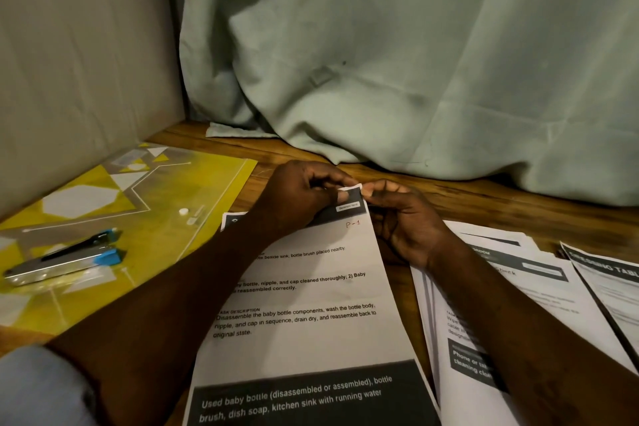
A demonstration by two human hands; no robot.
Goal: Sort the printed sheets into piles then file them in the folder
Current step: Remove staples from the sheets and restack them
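A printed sheet [311,304] about a baby bottle, marked "P-1" in red, lies in front of me on the wooden table [484,197]. My left hand [294,197] and my right hand [404,218] both pinch its folded top right corner. A second pile of printed sheets [539,290] lies to the right, partly under my right forearm. A third sheet [615,287] with a dark header lies at the far right edge. The yellow patterned folder [138,204] lies flat at the left.
A silver and blue stapler [65,261] rests on the folder. A pale green cloth [415,62] hangs down to the table at the back. A grey panel [79,62] walls off the left side.
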